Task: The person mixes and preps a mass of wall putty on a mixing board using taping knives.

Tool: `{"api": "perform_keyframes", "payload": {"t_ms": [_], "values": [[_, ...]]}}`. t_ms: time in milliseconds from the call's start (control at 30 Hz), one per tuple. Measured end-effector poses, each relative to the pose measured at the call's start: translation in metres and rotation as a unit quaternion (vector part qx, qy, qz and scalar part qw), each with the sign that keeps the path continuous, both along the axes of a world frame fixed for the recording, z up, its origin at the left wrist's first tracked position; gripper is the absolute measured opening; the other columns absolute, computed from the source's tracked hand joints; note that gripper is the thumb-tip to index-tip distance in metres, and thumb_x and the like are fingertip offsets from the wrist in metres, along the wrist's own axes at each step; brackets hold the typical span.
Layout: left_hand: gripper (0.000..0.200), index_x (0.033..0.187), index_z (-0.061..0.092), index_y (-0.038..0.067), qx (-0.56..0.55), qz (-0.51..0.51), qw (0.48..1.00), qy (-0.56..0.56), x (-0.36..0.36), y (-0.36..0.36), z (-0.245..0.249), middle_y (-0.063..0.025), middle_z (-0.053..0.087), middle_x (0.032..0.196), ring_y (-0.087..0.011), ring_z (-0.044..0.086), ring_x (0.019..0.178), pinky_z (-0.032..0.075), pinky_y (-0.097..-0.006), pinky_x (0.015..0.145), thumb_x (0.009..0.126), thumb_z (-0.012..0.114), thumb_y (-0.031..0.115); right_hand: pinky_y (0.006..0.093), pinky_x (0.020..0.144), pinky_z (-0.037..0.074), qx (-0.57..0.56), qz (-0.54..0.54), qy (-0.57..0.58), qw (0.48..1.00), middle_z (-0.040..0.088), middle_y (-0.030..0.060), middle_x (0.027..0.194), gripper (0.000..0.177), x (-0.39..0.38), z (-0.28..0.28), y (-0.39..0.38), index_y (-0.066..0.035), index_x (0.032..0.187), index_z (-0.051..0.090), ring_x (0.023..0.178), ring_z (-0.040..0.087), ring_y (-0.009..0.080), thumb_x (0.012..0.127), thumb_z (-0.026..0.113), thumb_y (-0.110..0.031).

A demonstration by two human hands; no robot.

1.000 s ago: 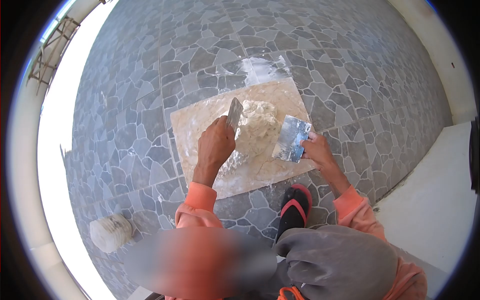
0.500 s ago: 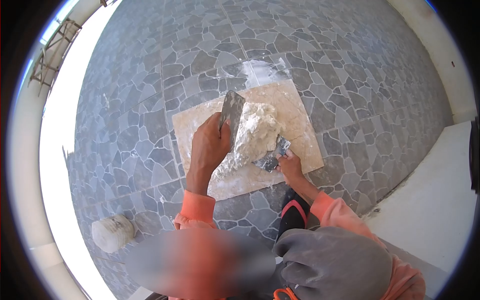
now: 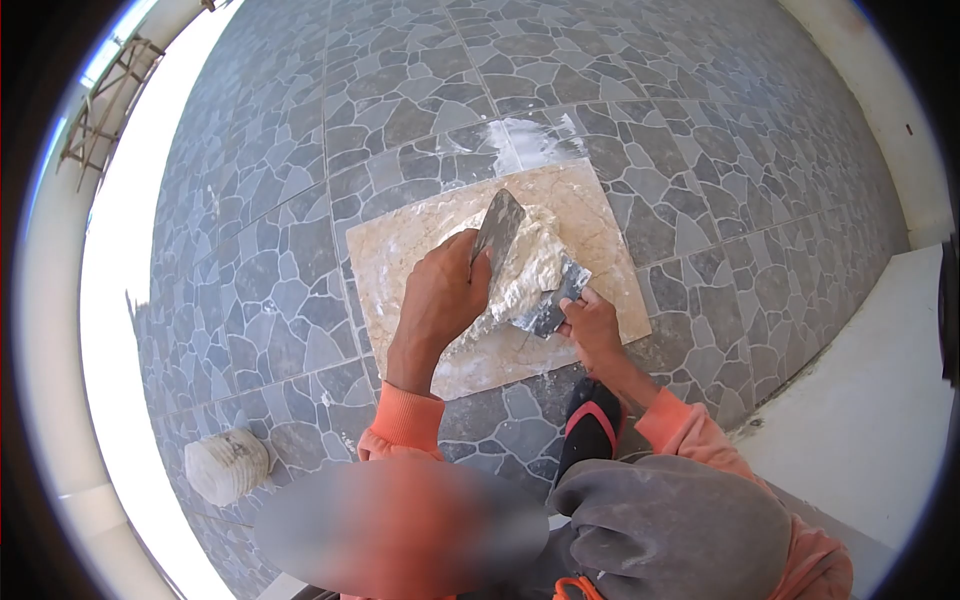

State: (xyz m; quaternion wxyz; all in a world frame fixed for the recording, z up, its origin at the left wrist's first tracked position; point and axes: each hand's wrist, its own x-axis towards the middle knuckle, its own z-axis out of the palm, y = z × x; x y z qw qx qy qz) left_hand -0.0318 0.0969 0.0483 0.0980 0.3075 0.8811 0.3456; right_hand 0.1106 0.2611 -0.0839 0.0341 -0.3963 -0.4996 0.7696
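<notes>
A heap of white plaster-like paste (image 3: pixel 538 250) lies on a beige marbled slab (image 3: pixel 385 255). My left hand (image 3: pixel 440 300) is closed around a flat metal trowel (image 3: pixel 499 226), its blade tilted up along the left side of the heap. The hand covers the trowel's handle and part of the paste. On the heap's lower right, my right hand (image 3: pixel 597 332) grips a paste-smeared scraper (image 3: pixel 553 304) between thumb and fingers. The scraper's blade touches the paste.
Grey stone-patterned tiles (image 3: pixel 270 230) surround the slab. A white smear (image 3: pixel 535 142) marks the floor beyond it. At lower left stands a ribbed whitish container (image 3: pixel 227 467). A foot in a sandal (image 3: pixel 592 425) is close to the slab's near edge, and a white wall (image 3: pixel 850 390) borders the right.
My left hand has moved right with the trowel, pressing farther into the heap's left side. My right hand and the scraper have shifted slightly right.
</notes>
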Motion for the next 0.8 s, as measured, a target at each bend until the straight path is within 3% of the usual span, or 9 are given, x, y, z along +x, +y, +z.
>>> {"api": "perform_keyframes", "payload": {"t_ms": [133,267,433,567,667,767,800], "values": [[0.016,0.092,0.057,0.001,0.003,-0.025,1.0,0.007,0.008,0.009,-0.004,-0.0211,0.064,0.087,-0.0432,0.062,0.077,0.048,-0.051,0.068,0.092,0.054,0.017,0.0304,0.061,0.056,0.011,-0.003,0.028,1.0,0.053,0.0003,0.078,0.004,-0.01,0.013,-0.001,0.0,0.093,0.058,0.069,0.057,0.0094,0.09,0.057,-0.002],[0.018,0.091,0.056,0.0,0.011,-0.036,0.999,0.0,0.014,0.016,-0.014,-0.0247,0.06,0.079,-0.0447,0.059,0.075,0.046,-0.0491,0.067,0.093,0.056,0.018,0.0295,0.061,0.056,0.059,0.037,0.029,0.997,0.052,0.0001,0.076,0.007,-0.021,0.032,-0.001,0.002,0.096,0.059,0.069,0.056,0.0086,0.091,0.055,-0.001],[0.018,0.092,0.057,0.0,0.014,-0.043,0.999,0.0,0.018,0.021,-0.026,-0.0249,0.062,0.08,-0.0447,0.06,0.076,0.046,-0.0499,0.067,0.093,0.055,0.018,0.0297,0.061,0.055,0.105,0.086,0.058,0.989,0.061,0.003,0.082,0.015,-0.032,0.041,0.002,0.004,0.105,0.06,0.07,0.059,0.0097,0.092,0.055,-0.003],[0.017,0.095,0.057,0.001,-0.014,-0.024,1.0,0.009,0.016,0.023,-0.033,-0.0232,0.064,0.087,-0.0446,0.061,0.077,0.048,-0.0504,0.068,0.092,0.054,0.018,0.0288,0.061,0.053,0.097,0.123,0.075,0.985,0.068,0.0071,0.088,0.02,-0.046,0.057,0.002,0.004,0.111,0.061,0.07,0.062,0.0116,0.093,0.054,-0.003],[0.016,0.097,0.056,0.001,-0.047,-0.006,0.998,0.043,0.006,0.018,-0.04,-0.0197,0.065,0.095,-0.0439,0.063,0.078,0.051,-0.052,0.069,0.091,0.052,0.016,0.0283,0.061,0.052,0.136,0.136,0.098,0.976,0.068,0.0078,0.084,0.02,-0.056,0.031,0.0,0.005,0.109,0.06,0.07,0.063,0.0119,0.093,0.054,-0.005],[0.016,0.097,0.057,0.001,-0.062,0.025,0.996,0.054,-0.006,0.008,-0.051,-0.0198,0.065,0.096,-0.0441,0.063,0.081,0.05,-0.0534,0.071,0.09,0.051,0.014,0.0294,0.061,0.052,0.228,0.193,0.068,0.952,0.068,0.0092,0.082,0.021,-0.054,0.038,0.005,0.005,0.109,0.06,0.069,0.063,0.0115,0.092,0.054,-0.006],[0.016,0.098,0.057,0.001,-0.065,0.032,0.996,0.047,-0.01,0.003,-0.055,-0.0198,0.065,0.096,-0.0439,0.063,0.082,0.05,-0.0537,0.072,0.09,0.051,0.014,0.0297,0.06,0.052,0.21,0.182,0.061,0.959,0.068,0.0095,0.082,0.022,-0.05,0.039,0.01,0.005,0.11,0.06,0.069,0.063,0.0117,0.092,0.054,-0.006]]}}
